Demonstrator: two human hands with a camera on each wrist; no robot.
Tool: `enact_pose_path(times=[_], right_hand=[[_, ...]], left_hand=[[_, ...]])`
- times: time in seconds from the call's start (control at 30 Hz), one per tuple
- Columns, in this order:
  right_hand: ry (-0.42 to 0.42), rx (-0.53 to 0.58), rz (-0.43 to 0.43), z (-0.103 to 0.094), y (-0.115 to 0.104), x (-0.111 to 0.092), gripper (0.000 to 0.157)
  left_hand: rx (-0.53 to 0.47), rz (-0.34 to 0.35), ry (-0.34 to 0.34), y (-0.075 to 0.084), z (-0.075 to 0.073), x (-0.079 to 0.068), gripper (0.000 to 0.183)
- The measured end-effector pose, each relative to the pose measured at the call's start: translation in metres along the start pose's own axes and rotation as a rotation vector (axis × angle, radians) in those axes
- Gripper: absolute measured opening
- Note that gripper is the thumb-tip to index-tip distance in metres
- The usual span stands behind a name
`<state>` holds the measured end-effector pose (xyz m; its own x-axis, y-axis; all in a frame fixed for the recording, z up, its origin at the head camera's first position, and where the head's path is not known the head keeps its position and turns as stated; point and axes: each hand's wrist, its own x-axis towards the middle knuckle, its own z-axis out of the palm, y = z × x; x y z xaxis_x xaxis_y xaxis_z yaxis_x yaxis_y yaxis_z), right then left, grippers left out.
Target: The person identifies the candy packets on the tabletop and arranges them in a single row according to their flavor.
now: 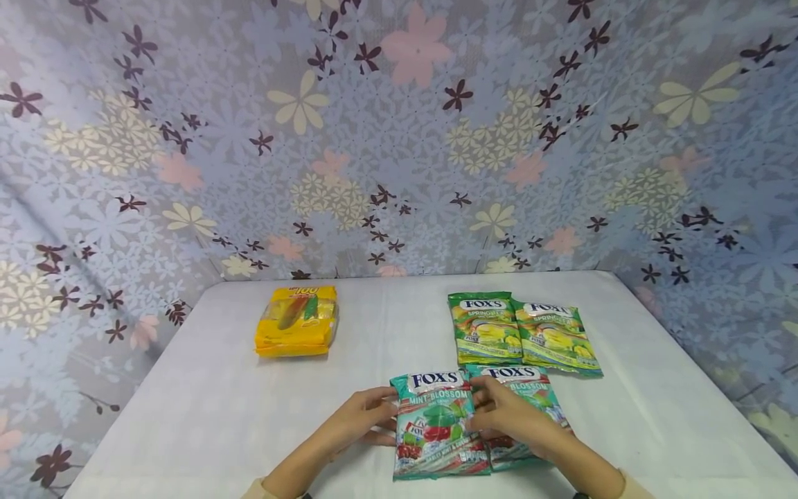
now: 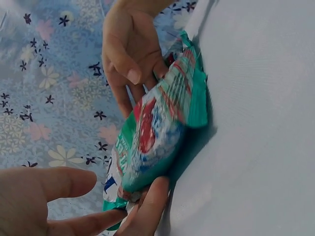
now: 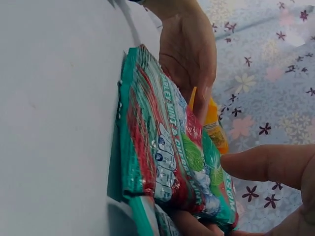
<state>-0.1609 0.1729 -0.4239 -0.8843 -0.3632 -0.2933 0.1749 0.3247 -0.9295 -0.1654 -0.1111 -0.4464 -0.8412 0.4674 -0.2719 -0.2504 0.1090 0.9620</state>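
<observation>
A mint-green candy bag (image 1: pixel 439 433) marked FOX'S Mint Blossom lies on the white table between my two hands. My left hand (image 1: pixel 361 423) is at its left edge. In the left wrist view the fingers (image 2: pixel 152 206) reach the bag's side, while the thumb (image 2: pixel 69 183) stands off from it. At the other edge is my right hand (image 1: pixel 508 416), over a second Mint Blossom bag (image 1: pixel 530 388), which it partly hides. In the right wrist view its thumb (image 3: pixel 261 164) points at the upper bag (image 3: pixel 170 137), its lower fingers partly hidden beneath that bag.
Behind these bags lie two green-yellow FOX'S bags, one on the left (image 1: pixel 486 329) and one on the right (image 1: pixel 557 339), side by side. A yellow packet (image 1: pixel 298 322) sits at the table's (image 1: pixel 206 388) back left. Flowered cloth (image 1: pixel 399 138) hangs behind.
</observation>
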Motion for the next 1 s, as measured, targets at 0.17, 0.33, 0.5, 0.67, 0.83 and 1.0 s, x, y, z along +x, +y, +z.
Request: enact_pose_path(times=[0.17,0.33,0.5,0.67,0.83,1.0], right_hand=[[0.027,-0.033,0.001,0.003,-0.002,0.001,0.084],[0.003,0.02,-0.025,0.007,-0.003,0.003,0.09],[-0.007,0.087,-0.074,0.008,-0.004,0.009,0.091],[-0.017,0.118,-0.144,0.008,-0.012,0.015,0.092],[0.01,0.124,-0.203,0.009,-0.024,0.02,0.099],[0.047,0.128,-0.16,0.011,-0.03,0.02,0.105]], left_hand=[[0.051,0.034,0.046,0.0,0.0,0.001,0.058],[0.09,0.038,0.105,0.0,0.001,0.001,0.061],[0.118,0.066,0.17,0.002,0.001,0.003,0.062],[0.103,0.135,0.231,0.01,0.001,0.005,0.062],[0.105,0.182,0.284,0.025,0.0,0.008,0.061],[0.144,0.192,0.327,0.036,0.0,0.012,0.066]])
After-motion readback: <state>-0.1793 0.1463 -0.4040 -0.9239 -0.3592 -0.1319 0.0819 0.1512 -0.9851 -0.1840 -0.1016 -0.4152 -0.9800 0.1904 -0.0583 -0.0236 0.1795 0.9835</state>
